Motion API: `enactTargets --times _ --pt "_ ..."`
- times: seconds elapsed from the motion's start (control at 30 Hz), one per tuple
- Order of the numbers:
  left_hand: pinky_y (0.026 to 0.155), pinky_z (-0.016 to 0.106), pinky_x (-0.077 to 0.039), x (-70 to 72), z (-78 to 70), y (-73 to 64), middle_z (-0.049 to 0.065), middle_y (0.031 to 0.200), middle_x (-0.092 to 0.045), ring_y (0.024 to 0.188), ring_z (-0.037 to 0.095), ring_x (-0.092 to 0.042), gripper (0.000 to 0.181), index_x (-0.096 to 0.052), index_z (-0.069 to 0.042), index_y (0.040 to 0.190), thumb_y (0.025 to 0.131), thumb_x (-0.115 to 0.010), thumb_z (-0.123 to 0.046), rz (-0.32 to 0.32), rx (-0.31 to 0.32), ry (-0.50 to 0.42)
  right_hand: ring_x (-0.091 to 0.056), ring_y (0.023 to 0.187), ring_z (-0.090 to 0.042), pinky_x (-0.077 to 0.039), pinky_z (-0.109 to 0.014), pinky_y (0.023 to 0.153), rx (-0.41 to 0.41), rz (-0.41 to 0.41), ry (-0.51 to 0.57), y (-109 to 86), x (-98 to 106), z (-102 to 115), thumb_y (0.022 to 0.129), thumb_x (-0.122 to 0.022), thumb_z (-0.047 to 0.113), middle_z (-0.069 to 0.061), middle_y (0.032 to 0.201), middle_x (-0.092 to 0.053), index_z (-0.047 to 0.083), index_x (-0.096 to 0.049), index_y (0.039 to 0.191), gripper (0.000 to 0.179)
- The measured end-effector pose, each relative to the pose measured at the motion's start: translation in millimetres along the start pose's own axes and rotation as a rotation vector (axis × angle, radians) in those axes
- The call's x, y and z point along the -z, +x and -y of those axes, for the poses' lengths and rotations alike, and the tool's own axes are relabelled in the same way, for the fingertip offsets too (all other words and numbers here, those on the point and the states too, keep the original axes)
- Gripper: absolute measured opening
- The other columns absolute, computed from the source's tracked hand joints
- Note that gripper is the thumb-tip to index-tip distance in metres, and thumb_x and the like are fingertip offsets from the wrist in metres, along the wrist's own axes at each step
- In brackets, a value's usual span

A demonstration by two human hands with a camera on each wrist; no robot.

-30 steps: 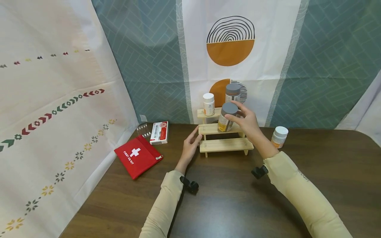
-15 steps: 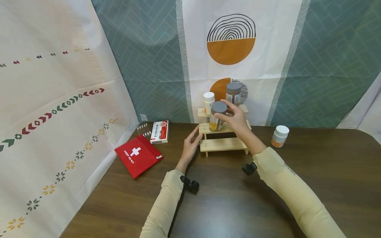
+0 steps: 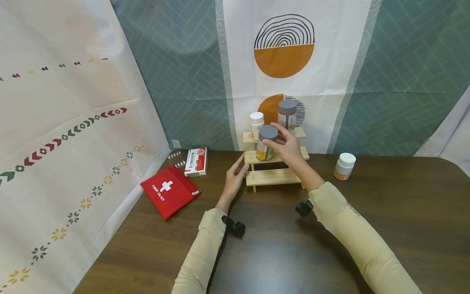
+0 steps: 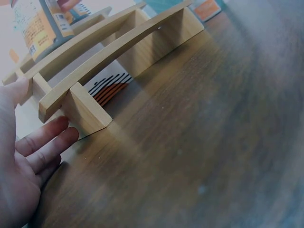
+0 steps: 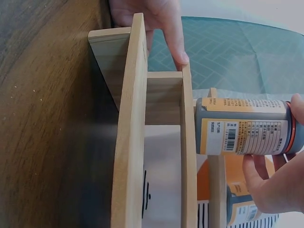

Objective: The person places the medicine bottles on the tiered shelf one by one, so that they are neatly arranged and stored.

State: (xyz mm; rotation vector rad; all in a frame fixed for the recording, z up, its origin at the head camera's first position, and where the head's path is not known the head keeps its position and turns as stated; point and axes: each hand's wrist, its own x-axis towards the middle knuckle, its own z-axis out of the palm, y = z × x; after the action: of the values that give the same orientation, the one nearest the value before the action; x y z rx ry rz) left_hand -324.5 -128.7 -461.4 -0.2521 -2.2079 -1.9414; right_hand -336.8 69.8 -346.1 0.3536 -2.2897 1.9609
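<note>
Two jars with grey caps are in view. The right hand (image 3: 289,150) pinches the front jar (image 3: 264,153) near its cap, thumb and fingers closed round it; the jar is upright, its base at the left part of the stand's middle tier, though whether it bears on the plank is hard to tell. The rear jar (image 3: 287,120) is on the top tier. The left hand (image 3: 233,179) holds nothing in its grasp: its fingers are loosely extended, a fingertip touching the left end of the middle tier.

There is one wooden stand (image 3: 273,177), with three tiers. Of two white bottles, the upper bottle (image 3: 257,125) is at the left of the top tier and the lower bottle (image 3: 344,166) is on the desk, to the right. One red pouch (image 3: 170,192) with a white cross, one box (image 3: 196,161) and one blister pack (image 3: 177,159) lie together at the left.

The desk (image 3: 271,245) is dark brown wood, with a soft shine near the front. Behind hangs a green-and-white cloth (image 3: 176,61) with orange and black round motifs; a pale patterned cloth (image 3: 73,151) hangs at the left.
</note>
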Motion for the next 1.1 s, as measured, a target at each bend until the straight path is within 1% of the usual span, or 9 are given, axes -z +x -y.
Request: enactTargets --times 0.07,0.17,0.43,0.53,0.7,0.8,0.9,0.97,1.1 --pt "0.076 0.021 -0.048 -0.4 -0.2 -0.4 0.018 0.127 -0.063 0.082 0.005 -0.056 0.048 -0.046 -0.025 0.147 0.100 -0.057 -0.024 -0.006 -0.008 0.005 -0.044 0.135 -0.035 -0.039 -0.051 0.110 -0.004 0.009 -0.002 0.7 -0.7 0.7 0.090 -0.071 0.023 -0.018 0.148 -0.043 0.016 -0.041 0.149 0.067" --pt "0.076 0.023 -0.048 -0.4 0.0 -0.1 0.025 0.117 -0.065 0.080 0.006 -0.055 0.049 -0.045 -0.023 0.147 0.100 -0.057 -0.024 -0.006 -0.015 0.004 -0.043 0.137 -0.035 -0.038 -0.051 0.110 -0.021 0.015 -0.011 2.1 -1.8 1.5 0.090 -0.071 0.025 -0.017 0.148 -0.043 0.018 -0.041 0.149 0.066" --pt "0.082 0.040 -0.051 1.7 -0.4 1.6 0.031 0.117 -0.062 0.081 0.013 -0.055 0.051 -0.042 -0.012 0.149 0.100 -0.056 -0.017 0.028 -0.009 -0.018 -0.043 0.136 -0.036 -0.040 -0.051 0.109 -0.017 0.025 -0.020 3.9 -5.5 1.3 0.092 -0.069 0.026 -0.018 0.149 -0.042 0.018 -0.038 0.151 0.068" --pt "0.080 0.037 -0.051 1.4 -1.0 1.6 0.029 0.118 -0.062 0.078 0.009 -0.055 0.050 -0.043 -0.013 0.148 0.100 -0.056 -0.016 0.022 -0.012 -0.021 -0.044 0.135 -0.036 -0.041 -0.051 0.107 -0.007 0.030 -0.024 5.3 -6.6 -0.2 0.092 -0.069 0.027 -0.018 0.148 -0.042 0.019 -0.037 0.151 0.068" --pt "0.076 0.026 -0.048 -0.2 0.5 1.1 0.025 0.113 -0.065 0.076 0.003 -0.054 0.048 -0.046 -0.023 0.147 0.100 -0.057 -0.023 -0.007 -0.021 0.004 -0.047 0.132 -0.037 -0.043 -0.050 0.106 0.025 0.033 -0.089 6.4 -6.3 -2.4 0.091 -0.070 0.029 -0.020 0.146 -0.045 0.019 -0.036 0.152 0.070" --pt "0.075 0.026 -0.048 0.8 0.9 1.9 0.024 0.110 -0.066 0.076 0.005 -0.054 0.048 -0.047 -0.025 0.146 0.100 -0.056 -0.024 -0.016 -0.036 0.012 -0.049 0.131 -0.037 -0.044 -0.050 0.105 0.049 0.033 -0.119 7.0 -6.5 -1.7 0.091 -0.070 0.029 -0.020 0.145 -0.045 0.019 -0.035 0.152 0.072" --pt "0.076 0.027 -0.049 1.6 1.2 2.2 0.025 0.108 -0.066 0.077 0.005 -0.054 0.048 -0.046 -0.025 0.147 0.100 -0.056 -0.025 -0.010 -0.039 0.019 -0.048 0.131 -0.037 -0.044 -0.051 0.105 0.037 0.032 -0.105 7.0 -7.1 -0.1 0.091 -0.070 0.029 -0.020 0.146 -0.045 0.020 -0.035 0.153 0.072" --pt "0.079 0.031 -0.050 3.0 -3.0 0.2 0.024 0.114 -0.065 0.080 0.007 -0.055 0.049 -0.045 -0.023 0.148 0.100 -0.056 -0.025 0.012 -0.030 0.010 -0.047 0.132 -0.037 -0.043 -0.051 0.106 0.014 0.032 -0.084 7.0 -8.2 0.5 0.091 -0.070 0.029 -0.019 0.147 -0.044 0.020 -0.034 0.153 0.072" --pt "0.088 0.050 -0.050 4.4 -20.3 -9.6 0.030 0.116 -0.062 0.085 0.023 -0.057 0.050 -0.042 -0.016 0.149 0.101 -0.054 -0.022 0.057 -0.021 -0.009 -0.043 0.136 -0.036 -0.040 -0.049 0.109 -0.022 0.029 -0.049 6.3 -10.3 -0.2 0.090 -0.070 0.028 -0.017 0.149 -0.043 0.020 -0.035 0.153 0.072"
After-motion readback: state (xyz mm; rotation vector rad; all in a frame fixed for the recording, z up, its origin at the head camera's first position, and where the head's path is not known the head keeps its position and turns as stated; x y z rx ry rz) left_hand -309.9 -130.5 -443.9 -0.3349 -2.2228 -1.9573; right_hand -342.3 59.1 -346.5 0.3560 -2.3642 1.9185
